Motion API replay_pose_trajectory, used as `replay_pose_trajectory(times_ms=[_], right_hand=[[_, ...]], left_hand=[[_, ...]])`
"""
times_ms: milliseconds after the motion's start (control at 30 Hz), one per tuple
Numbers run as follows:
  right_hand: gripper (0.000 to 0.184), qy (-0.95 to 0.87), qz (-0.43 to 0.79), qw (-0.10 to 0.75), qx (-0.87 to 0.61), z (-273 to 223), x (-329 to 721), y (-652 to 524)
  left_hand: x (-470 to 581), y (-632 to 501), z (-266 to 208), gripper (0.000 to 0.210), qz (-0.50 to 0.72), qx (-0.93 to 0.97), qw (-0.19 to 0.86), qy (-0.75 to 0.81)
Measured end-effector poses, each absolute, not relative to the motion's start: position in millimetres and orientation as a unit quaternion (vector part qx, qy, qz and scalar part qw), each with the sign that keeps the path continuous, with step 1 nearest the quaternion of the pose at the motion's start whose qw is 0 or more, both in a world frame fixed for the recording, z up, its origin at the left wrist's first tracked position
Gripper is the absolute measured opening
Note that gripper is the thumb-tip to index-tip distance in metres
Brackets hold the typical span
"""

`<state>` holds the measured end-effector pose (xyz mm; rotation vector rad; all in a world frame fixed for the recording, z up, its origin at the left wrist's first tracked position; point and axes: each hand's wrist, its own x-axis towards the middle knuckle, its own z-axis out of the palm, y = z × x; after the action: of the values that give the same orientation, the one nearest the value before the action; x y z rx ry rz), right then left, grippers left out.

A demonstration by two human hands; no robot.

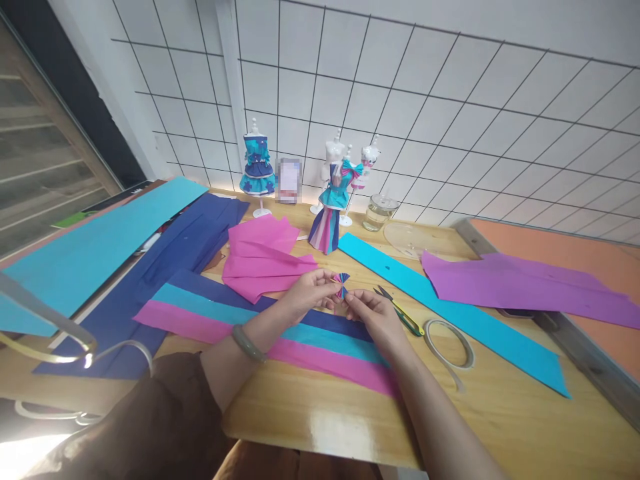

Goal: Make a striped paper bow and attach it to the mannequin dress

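Between my two hands is a small pleated paper bow (pixel 343 285) in pink and blue, fanned out at its ends. My left hand (pixel 316 291) pinches it from the left, fingers closed. From the lower right, my right hand (pixel 373 313) grips its lower edge between thumb and fingertips. Below both hands lies a striped paper strip (pixel 225 310) of navy, turquoise and pink. Yellow-handled snips (pixel 403 313) and a roll of tape (pixel 450 343) with a loose end rest just right of my right hand.
Pink crepe paper (pixel 263 257), a turquoise strip (pixel 450 307), purple paper (pixel 520 280) and navy paper (pixel 150 280) spread over the table. At the back stand a dressed mini mannequin (pixel 258 167), another in a striped skirt (pixel 333 200), a phone (pixel 289 180) and a glass cup (pixel 379 213).
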<state>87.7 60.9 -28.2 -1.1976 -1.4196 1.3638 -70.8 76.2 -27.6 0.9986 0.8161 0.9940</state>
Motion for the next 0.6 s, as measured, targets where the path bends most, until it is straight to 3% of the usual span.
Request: replay_pose_trajectory(times_ms=[433,600], right_hand=[[0.033,-0.537,0.537,0.428,-0.490,-25.2,91.0,62.1],[0.031,-0.537,0.538,0.434,-0.484,-24.3,90.9,61.5]], left_hand=[[-77.4,79.3,-29.6,0.045,0.423,0.453,0.691,0.373],[-76.2,77.4,-25.0,0.031,0.413,0.449,0.710,0.352]])
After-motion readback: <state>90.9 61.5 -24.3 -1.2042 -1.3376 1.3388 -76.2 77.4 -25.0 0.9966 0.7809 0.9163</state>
